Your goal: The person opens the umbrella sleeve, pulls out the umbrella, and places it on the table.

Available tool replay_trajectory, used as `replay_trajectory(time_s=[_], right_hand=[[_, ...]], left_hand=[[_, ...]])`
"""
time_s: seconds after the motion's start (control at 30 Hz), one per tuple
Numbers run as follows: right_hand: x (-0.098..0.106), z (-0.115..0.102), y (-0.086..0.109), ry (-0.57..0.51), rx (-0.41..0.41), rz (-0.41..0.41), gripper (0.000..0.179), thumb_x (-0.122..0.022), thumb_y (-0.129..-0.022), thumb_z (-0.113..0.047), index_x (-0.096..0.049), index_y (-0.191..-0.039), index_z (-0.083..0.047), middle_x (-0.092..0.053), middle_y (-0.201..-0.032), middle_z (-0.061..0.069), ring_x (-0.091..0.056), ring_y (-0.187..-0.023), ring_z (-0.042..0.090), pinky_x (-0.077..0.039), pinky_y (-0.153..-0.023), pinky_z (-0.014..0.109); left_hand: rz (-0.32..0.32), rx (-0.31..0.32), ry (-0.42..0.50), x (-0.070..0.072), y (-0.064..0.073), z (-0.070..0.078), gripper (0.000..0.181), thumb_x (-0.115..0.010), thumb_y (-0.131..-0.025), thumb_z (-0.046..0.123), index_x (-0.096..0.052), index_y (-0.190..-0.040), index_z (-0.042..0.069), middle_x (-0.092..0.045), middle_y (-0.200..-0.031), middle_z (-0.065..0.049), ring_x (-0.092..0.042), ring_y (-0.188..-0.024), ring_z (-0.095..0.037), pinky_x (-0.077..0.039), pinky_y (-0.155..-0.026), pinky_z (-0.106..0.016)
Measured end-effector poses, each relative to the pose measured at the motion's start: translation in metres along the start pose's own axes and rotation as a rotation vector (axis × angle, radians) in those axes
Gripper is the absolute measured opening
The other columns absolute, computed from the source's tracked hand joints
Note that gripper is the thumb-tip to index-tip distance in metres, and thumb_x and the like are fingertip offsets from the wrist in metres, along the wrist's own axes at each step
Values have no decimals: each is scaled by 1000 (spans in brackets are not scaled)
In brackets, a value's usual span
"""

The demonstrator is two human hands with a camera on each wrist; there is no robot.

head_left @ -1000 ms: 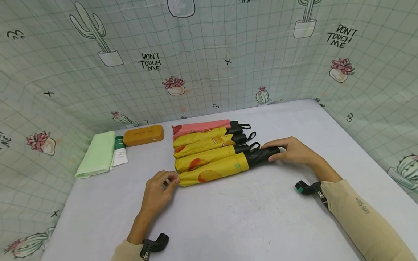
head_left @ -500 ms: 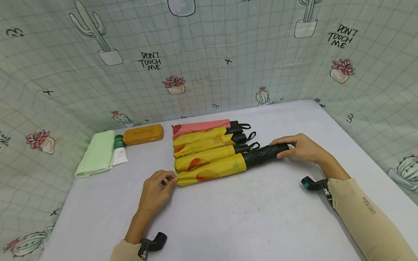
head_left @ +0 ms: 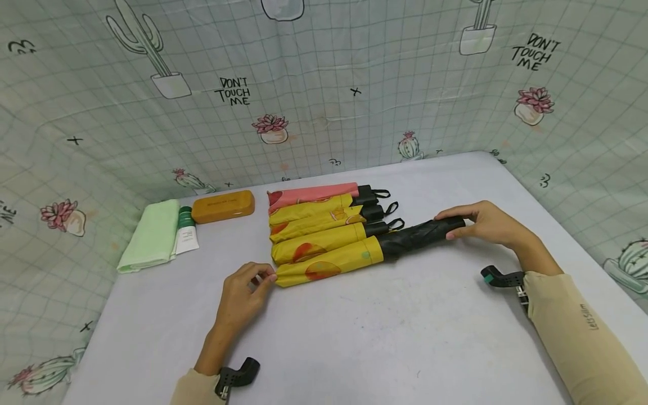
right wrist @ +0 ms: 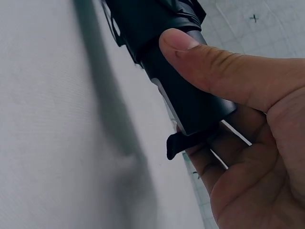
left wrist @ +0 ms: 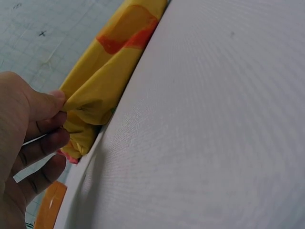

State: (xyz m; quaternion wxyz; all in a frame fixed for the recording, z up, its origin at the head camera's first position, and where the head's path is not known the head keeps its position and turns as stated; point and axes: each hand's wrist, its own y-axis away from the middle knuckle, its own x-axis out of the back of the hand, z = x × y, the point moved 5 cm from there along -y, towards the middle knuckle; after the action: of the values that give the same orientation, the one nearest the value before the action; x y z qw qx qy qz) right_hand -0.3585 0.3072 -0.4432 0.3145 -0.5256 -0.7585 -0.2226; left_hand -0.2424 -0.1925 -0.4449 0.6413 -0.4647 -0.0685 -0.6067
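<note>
One black umbrella (head_left: 420, 236) sits partly inside the front yellow sleeve (head_left: 329, 265), pointing between 2 and 3 o'clock in the head view. More of its length shows than a second ago; judge withdrawal as well advanced but incomplete. Your right hand (head_left: 496, 226) grips the umbrella's end, thumb opposing fingers; your left hand (head_left: 245, 291) pinches the sleeve tip, between 8 and 9 o'clock. Toward 11 o'clock, one pink sleeve (head_left: 316, 194) and three yellow sleeves (head_left: 316, 225) have black ends protruding.
</note>
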Motion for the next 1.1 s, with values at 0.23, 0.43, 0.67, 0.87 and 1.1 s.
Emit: replay_trajectory(time_s=[0.23, 0.43, 0.67, 0.87, 1.1], right_hand=[[7, 2, 4, -1, -1, -7, 42, -87, -79, -29, -74, -120, -28, -69, -123, -4, -57, -115, 0, -42, -94, 20], [16, 6, 8, 33, -22, 3, 45, -87, -78, -29, -74, -121, -29, -68, -124, -5, -55, -113, -5, -42, -95, 23], [24, 8, 12, 48, -4, 23, 44, -88, -77, -23, -75, -119, -24, -69, -123, -2, -55, -110, -7, -41, -89, 13], [29, 9, 15, 72, -15, 28, 44, -88, -77, -24, -75, -119, -25, -68, -124, -1, -54, -110, -8, -41, -89, 14], [38, 15, 21, 60, -52, 44, 44, -88, -77, -32, -76, -119, -25, -70, -121, -4, -53, -108, -10, -42, -87, 16]], left_hand=[[-1, 0, 5, -1, 1, -1, 13, -81, -84, 6, -71, -90, 11, -66, -83, 2, -61, -76, -9, -55, -64, -31], [-4, 7, 7, -1, 1, 0, 12, -81, -84, 7, -71, -90, 11, -66, -83, 2, -61, -77, -9, -55, -64, -31], [-10, 9, 17, -2, 0, 1, 13, -81, -84, 6, -71, -91, 11, -66, -84, 2, -62, -77, -9, -55, -65, -31], [-15, 5, 22, -2, 0, 0, 12, -80, -85, 7, -71, -91, 10, -65, -84, 3, -61, -78, -9, -55, -65, -32], [-19, 10, 17, 0, -1, -1, 11, -80, -85, 7, -71, -91, 11, -65, -84, 3, -61, -78, -9, -55, -66, -32]])
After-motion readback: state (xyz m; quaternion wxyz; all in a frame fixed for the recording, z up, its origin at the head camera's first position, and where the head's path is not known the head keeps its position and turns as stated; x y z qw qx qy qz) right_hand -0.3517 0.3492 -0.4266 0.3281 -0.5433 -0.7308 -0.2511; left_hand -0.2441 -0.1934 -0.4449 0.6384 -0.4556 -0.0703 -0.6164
